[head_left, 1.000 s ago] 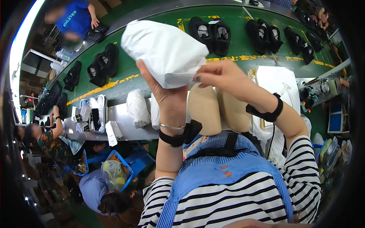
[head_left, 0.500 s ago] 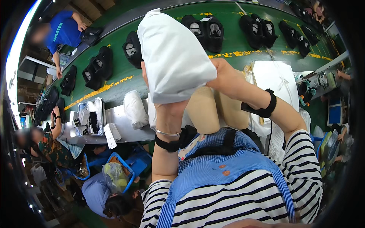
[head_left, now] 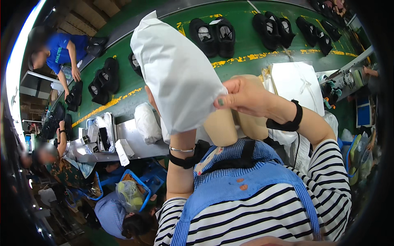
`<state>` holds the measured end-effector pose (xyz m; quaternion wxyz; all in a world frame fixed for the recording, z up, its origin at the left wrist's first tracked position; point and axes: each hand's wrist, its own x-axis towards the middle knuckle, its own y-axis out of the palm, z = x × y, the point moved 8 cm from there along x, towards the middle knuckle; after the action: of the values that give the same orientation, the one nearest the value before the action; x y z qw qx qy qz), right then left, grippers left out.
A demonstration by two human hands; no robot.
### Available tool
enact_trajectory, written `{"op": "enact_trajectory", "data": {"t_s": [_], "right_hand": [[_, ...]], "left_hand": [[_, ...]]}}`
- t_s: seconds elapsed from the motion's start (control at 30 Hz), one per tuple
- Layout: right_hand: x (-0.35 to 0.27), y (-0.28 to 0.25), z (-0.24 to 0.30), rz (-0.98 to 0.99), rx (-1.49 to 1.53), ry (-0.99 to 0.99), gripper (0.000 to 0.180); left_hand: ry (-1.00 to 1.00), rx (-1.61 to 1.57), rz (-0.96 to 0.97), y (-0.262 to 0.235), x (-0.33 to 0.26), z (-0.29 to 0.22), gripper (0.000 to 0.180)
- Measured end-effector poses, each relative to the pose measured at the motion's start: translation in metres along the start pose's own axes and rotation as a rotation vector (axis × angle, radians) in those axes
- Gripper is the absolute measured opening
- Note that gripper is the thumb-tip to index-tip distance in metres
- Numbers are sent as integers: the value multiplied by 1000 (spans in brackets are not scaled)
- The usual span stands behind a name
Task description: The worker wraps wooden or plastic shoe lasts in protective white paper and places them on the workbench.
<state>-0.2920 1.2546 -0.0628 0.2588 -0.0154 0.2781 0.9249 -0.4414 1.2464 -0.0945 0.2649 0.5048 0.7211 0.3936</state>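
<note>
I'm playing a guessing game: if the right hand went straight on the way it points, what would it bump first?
The right hand would probably bump the white wrapped bundle, whose edge it seems to be pinching.

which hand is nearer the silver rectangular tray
Left: the left hand, behind the creased white wrapping, is right of the tray; the right hand, at the wrapping's edge, is farther right.

Blown-out white light strip [head_left: 18, 57] at ten o'clock. Centre bright, even; soft crease shadows on white wrapping [head_left: 176, 74]. Eight o'clock dim, light-specked. Green belt [head_left: 244, 39] bowed toward twelve; picture rim black.
</note>
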Motion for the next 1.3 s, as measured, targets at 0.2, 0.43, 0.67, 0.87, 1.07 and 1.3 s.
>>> {"op": "enact_trajectory", "data": {"t_s": [0.2, 0.43, 0.67, 0.87, 1.07, 1.3], "right_hand": [[-12, -9, 29, -72, -326, -105, 41], [-23, -23, 14, -115, -75, -19, 47], [-39, -19, 23, -199, -336, 3, 33], [-45, -6, 50, -257, -452, -249, 21], [-37, -5, 72, -298, -532, -452, 15], [-39, 3, 51, -174, -536, -252, 21]], "left_hand": [[-213, 61, 117, 11, -52, 14, 72], [-207, 81, 109, 23, -55, 19, 54], [-195, 299, 212, 45, -54, -3, 47], [-467, 415, 371, 51, -67, 15, 52], [-581, 613, 490, 54, -64, 34, 84], [-520, 407, 484, 43, -67, 28, 81]]}}
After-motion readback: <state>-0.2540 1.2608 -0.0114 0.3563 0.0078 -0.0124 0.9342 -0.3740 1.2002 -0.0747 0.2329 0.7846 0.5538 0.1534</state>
